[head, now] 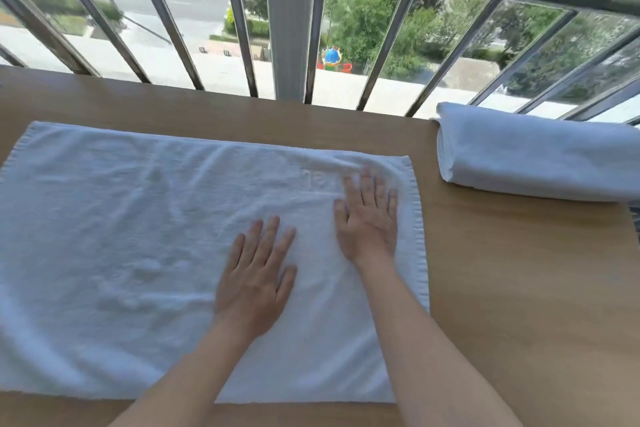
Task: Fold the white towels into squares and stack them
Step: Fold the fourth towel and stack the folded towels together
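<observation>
One white towel (138, 236) is spread flat on the tabletop (519, 288), pressed by the left hand (254, 282) and right hand (369, 218), fingers straight. Step judged: smoothing before folding. A second rolled towel (533, 156) is kept right. Next, an edge must be gripped.

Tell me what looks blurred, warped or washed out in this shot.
Head view: the railing bars fan outward, a wide-angle distortion; the fingertips of the right hand are smeared by motion blur, while the left hand is sharper; the spread towel is bright, its texture partly washed out; daylight is soft and even, with no hard shadows on the table.
</observation>
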